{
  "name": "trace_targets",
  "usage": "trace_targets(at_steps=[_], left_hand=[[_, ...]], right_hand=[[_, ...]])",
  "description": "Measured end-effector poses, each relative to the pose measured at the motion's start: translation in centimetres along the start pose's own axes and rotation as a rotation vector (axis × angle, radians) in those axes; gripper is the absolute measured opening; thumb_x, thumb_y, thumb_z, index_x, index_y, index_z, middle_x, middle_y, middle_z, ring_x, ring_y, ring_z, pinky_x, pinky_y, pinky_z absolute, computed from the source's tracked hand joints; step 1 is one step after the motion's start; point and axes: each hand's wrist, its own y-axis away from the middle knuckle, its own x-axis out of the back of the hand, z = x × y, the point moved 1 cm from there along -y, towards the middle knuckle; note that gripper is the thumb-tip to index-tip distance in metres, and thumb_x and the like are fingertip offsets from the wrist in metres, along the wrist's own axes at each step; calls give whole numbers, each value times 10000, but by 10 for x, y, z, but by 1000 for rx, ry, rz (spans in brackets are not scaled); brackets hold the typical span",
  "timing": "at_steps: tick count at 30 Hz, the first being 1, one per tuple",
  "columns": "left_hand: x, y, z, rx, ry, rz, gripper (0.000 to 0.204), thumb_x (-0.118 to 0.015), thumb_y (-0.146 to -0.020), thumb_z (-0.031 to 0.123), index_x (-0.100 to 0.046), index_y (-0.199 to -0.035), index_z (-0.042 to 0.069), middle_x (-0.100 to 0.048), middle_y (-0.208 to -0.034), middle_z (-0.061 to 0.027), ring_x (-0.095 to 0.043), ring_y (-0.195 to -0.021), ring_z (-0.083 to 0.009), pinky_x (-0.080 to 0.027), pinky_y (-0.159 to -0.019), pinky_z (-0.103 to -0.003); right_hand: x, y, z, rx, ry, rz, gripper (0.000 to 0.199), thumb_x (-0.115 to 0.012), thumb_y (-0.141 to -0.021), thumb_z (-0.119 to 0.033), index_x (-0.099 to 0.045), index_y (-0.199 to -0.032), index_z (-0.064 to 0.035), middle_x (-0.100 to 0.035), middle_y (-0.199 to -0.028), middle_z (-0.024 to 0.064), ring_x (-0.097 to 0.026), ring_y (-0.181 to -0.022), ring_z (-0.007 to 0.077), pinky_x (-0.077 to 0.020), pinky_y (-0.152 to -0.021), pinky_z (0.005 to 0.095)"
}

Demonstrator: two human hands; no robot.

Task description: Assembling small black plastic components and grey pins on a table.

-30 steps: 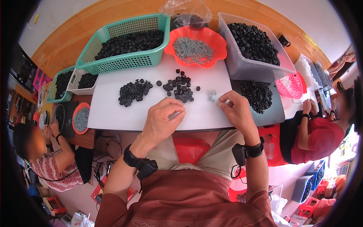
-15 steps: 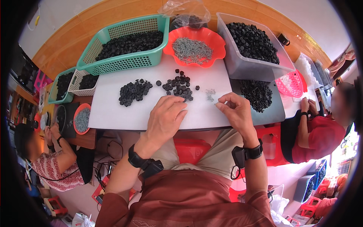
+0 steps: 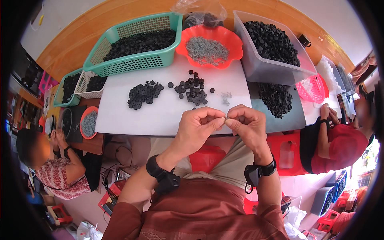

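Over the near edge of the white table, my left hand and my right hand meet fingertip to fingertip. Both are closed in a pinch around something tiny between them, too small and covered to name. Just beyond my fingers lies a small cluster of thin grey screws. A loose pile of small black knob-like parts sits past my left hand, with one part partly hidden behind its knuckles. Farther left is a heap of flatter black parts.
A green basket of black parts, a red scalloped bowl of screws and a clear bin of black parts line the far side. More black parts lie on a dark mat. One person works on each side.
My left hand has moved right from the black parts and joined my right hand. Both now pinch together at the table's near edge. The view has shifted slightly.
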Motion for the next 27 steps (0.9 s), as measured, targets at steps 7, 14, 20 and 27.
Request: trace_targets(at_steps=[7, 14, 20, 27], left_hand=[[-5, 0, -1, -8, -7, 43, 114, -720, -949, 32, -700, -1046, -24, -733, -934, -77, -696, -828, -117, -589, -762, -258], [-8, 1, 1, -68, -183, 59, 109, -735, -932, 22, -691, -1027, -10, -729, -915, -57, -676, -829, -87, -567, -749, -237], [-9, -1, -1, -88, -194, 52, 103, -735, -926, 7, -684, -1015, -1, -724, -916, -49, -669, -827, -83, -560, -744, -234], [-13, -3, -3, -81, -173, 63, 92, -722, -948, 46, -681, -1005, -13, -733, -875, -51, -671, -792, -85, -557, -715, -250]], right_hand=[[2, 2, 0, -3, -9, -10, 92, -742, -921, -15, -710, -992, 34, -690, -985, 50, -639, -750, 73, -555, -667, 220], [5, 5, 0, -65, -29, -7, 97, -731, -933, -11, -698, -1014, 30, -701, -937, 54, -676, -806, 110, -567, -736, 248], [4, 4, -1, -23, -82, 5, 138, -720, -921, 37, -636, -1028, 20, -701, -938, 65, -670, -838, 104, -556, -774, 250], [5, 7, 4, 59, -122, 45, 172, -681, -899, 116, -590, -1001, 13, -684, -1010, 89, -652, -929, 117, -546, -858, 275]])
